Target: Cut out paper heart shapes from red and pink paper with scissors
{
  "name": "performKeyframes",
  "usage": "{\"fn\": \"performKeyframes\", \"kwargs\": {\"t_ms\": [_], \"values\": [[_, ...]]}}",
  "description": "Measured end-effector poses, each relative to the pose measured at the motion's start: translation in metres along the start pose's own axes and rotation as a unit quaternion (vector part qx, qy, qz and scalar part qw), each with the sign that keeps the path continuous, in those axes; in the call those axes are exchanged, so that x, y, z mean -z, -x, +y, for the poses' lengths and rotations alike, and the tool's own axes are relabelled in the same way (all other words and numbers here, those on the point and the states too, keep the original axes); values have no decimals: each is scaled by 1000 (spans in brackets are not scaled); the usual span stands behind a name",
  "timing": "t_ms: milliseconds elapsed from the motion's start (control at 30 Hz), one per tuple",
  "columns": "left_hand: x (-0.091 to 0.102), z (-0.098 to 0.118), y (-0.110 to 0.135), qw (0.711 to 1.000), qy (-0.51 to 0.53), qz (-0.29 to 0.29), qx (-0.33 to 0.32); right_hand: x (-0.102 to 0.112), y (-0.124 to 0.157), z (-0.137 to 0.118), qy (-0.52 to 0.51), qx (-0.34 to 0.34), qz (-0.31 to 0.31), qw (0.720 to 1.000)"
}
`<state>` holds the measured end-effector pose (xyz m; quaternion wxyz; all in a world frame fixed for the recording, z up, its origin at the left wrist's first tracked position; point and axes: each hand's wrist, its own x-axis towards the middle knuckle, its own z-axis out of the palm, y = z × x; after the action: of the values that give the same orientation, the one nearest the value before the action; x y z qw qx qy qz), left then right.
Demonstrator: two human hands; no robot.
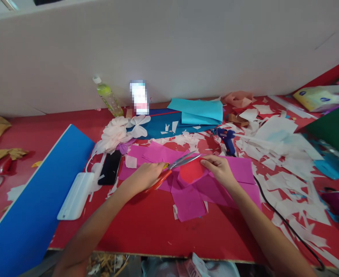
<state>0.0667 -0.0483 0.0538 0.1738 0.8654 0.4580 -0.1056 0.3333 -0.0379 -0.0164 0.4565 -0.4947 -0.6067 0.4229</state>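
My left hand (144,176) grips the orange handles of a pair of scissors (177,164), whose silver blades point right and stand slightly apart over pink paper. My right hand (219,169) pinches the edge of a pink paper sheet (241,169) beside a cut-out hole showing the red table. Several more pink paper sheets (188,200) lie overlapped under and around both hands.
A blue glue gun (227,139) with a black cord (284,223) lies behind. White paper scraps (276,146) cover the right side. White paper flowers (117,132), a black phone (110,167), a white power bank (76,195), a blue board (33,200), teal paper sheets (198,111) and a bottle (108,97) lie left and behind.
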Motion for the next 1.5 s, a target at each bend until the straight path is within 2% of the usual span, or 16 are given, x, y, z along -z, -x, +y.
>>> {"fn": "performKeyframes", "kwargs": {"t_ms": [267,500,833,1167,1367,1500], "values": [[4,7,-2,999,1,-19,30,-2,0,-2,-6,-4,16,1000],[8,10,-1,1000,3,-9,19,-3,1,2,-16,-14,22,1000],[3,-5,1,1000,22,9,-18,-1,0,4,-4,-13,9,1000],[10,-9,8,996,69,55,4,-1,0,4,3,-9,0,1000],[3,-2,1,1000,20,17,15,0,0,1,10,-1,-9,1000],[1,0,-2,1000,-1,12,10,0,0,1,10,-1,-9,1000]]}}
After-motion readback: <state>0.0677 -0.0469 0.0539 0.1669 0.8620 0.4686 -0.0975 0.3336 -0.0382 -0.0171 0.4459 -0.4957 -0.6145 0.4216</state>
